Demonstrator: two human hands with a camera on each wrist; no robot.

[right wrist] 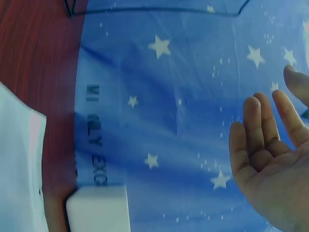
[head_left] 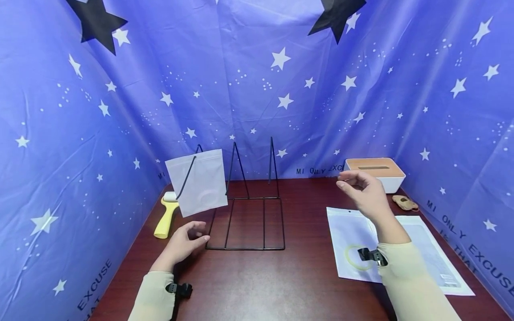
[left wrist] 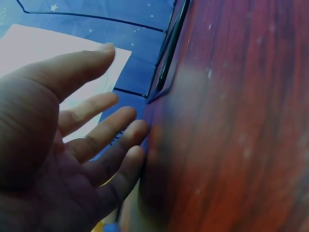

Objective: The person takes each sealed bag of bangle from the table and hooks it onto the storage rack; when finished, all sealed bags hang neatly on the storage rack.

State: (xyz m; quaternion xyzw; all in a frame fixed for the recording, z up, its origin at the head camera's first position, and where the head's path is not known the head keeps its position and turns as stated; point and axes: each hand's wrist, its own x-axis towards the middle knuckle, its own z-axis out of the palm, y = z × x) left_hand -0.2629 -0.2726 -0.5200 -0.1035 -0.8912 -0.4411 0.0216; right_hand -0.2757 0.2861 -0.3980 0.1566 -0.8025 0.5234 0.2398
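A black wire rack (head_left: 245, 249) with tall pointed dividers stands on the table. A small white zip bag (head_left: 209, 178) leans upright in its left end, behind a slanted wire. Close to the rack's front left corner is my left hand (head_left: 182, 245), its fingers loosely bent and holding nothing; the left wrist view shows the palm and spread fingers (left wrist: 108, 130). My right hand (head_left: 367, 196) is raised on the right with nothing in it. Beneath that arm lies a white bag (head_left: 339, 240) with a yellow ring printed on it, partly hidden by the wrist.
Another large pale bag (head_left: 429, 249) lies at the right edge. Behind it are a small tan object (head_left: 404, 203) and a white tissue box (head_left: 391, 183) with a wooden lid. A yellow-handled roller (head_left: 165, 220) lies left of the rack. Starry blue cloth (head_left: 257, 89) walls the table.
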